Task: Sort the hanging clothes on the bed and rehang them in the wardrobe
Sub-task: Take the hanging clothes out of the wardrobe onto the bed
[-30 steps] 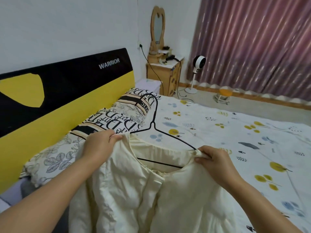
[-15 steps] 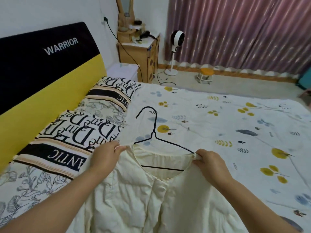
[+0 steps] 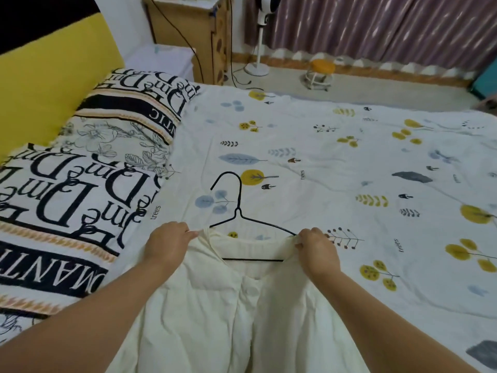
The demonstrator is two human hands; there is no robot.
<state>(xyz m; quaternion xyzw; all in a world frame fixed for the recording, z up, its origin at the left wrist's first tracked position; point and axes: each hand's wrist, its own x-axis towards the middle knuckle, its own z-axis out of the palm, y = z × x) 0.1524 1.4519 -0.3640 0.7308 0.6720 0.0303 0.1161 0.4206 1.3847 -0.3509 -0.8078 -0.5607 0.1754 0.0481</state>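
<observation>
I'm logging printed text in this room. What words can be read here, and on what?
"trees" on the bedsheet, in small print in several spots.
"Dme" in large repeated letters on the near pillow, seen upside down.
"MANT", cut off, on that pillow's black band.
"TIC", cut off, on the far pillow.
No text shows on the cream garment.

- A yellow and black headboard point(image 3: 53, 76) runs along the left.
- A wooden cabinet point(image 3: 193, 30) stands against the white wall, a black cable hanging down it.
- Purple curtains point(image 3: 376, 25) cover the far side.
- A white pedestal fan point(image 3: 259, 36) and a small orange-topped stool point(image 3: 320, 74) stand on the pale floor point(image 3: 376, 87).
</observation>
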